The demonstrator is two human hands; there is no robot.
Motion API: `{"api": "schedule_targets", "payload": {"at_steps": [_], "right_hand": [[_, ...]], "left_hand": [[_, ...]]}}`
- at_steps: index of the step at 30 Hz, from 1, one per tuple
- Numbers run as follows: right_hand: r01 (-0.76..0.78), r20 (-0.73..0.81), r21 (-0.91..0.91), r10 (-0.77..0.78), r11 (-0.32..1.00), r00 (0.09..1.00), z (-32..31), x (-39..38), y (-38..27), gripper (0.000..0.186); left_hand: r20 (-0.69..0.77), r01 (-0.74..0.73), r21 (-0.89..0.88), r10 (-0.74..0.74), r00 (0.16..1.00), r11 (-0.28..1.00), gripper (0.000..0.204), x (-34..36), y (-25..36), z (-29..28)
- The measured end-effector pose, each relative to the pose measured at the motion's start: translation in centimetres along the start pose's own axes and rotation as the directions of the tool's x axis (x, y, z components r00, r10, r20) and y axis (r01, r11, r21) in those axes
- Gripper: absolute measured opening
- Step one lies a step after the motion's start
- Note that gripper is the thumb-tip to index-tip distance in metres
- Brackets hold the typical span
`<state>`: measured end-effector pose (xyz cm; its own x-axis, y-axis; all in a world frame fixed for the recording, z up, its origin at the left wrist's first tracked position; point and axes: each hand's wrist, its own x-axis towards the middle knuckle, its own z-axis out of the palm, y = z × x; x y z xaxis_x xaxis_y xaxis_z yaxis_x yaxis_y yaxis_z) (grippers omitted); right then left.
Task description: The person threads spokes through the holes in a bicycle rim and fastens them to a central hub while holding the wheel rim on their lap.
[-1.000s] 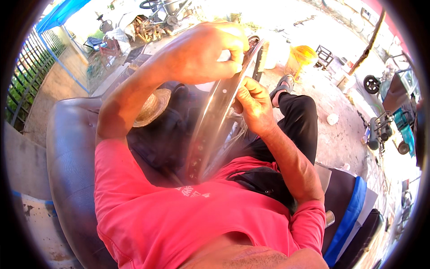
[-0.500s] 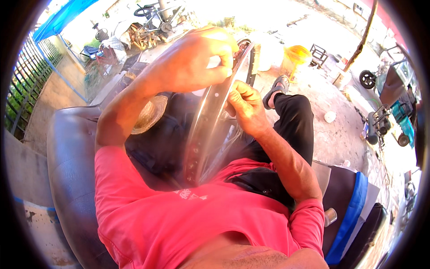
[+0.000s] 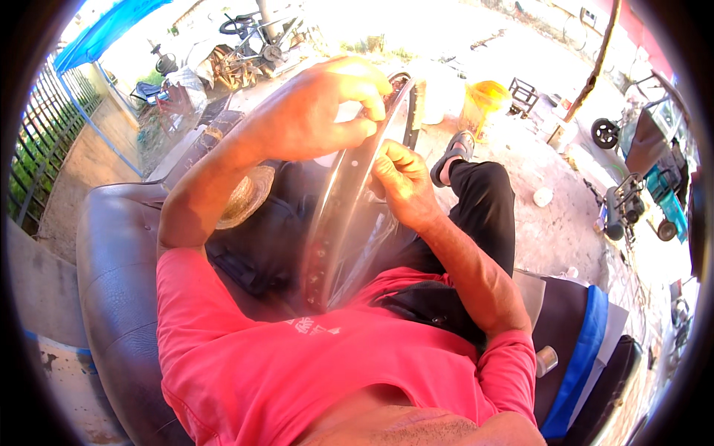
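A narrow metal wheel rim (image 3: 338,195) stands on edge in front of my chest, its lower end near my red shirt. Small holes run along its outer face, and thin spokes show faintly on its inner side. My left hand (image 3: 323,111) is at the upper left of the rim, fingers bent and thumb near the index finger; whatever lies between the fingertips is hidden. On the rim's inner side my right hand (image 3: 405,186) is closed in a pinch beside the metal, and what it grips is too small to make out.
I sit on a dark padded seat (image 3: 123,297). A straw hat (image 3: 249,197) lies at the left. Ahead stand a yellow bucket (image 3: 487,102) and a small dark frame (image 3: 523,95). A wheeled cart (image 3: 662,171) is at the right, with bike parts (image 3: 256,41) at the far left.
My left hand has dropped slightly along the rim, and its fingers have shifted. My right hand stays by the inner side. The whole view has moved a little.
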<state>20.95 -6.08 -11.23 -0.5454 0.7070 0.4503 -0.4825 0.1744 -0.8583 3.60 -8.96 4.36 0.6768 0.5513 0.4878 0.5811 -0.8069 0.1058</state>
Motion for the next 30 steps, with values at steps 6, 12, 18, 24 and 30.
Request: {"api": "schedule_targets", "payload": {"at_steps": [6,12,18,24,30], "right_hand": [[0.01,0.009,-0.008,-0.01,1.0,1.0,0.46,-0.06,-0.39,0.024],[0.004,-0.024,-0.027,-0.005,1.0,1.0,0.15,0.04,-0.25,0.025],[0.016,-0.011,-0.032,-0.016,0.999,1.0,0.52,0.04,-0.6,0.023],[0.018,-0.019,-0.007,-0.018,1.0,1.0,0.25,-0.07,-0.39,0.022],[0.004,-0.014,-0.027,-0.004,1.0,1.0,0.62,-0.18,-0.49,0.022]], "left_hand": [[0.031,-0.004,0.039,0.003,1.0,0.999,0.012,0.06,-0.1,-0.28],[-0.027,-0.014,0.002,0.014,1.0,1.0,0.009,0.04,-0.15,0.12],[0.029,-0.004,0.001,0.004,1.0,1.0,0.01,0.1,-0.35,-0.24],[-0.029,-0.002,0.021,0.003,1.0,1.0,0.012,0.15,-0.08,0.13],[0.003,-0.032,0.0,0.032,0.999,1.0,0.012,0.12,-0.42,-0.06]]}}
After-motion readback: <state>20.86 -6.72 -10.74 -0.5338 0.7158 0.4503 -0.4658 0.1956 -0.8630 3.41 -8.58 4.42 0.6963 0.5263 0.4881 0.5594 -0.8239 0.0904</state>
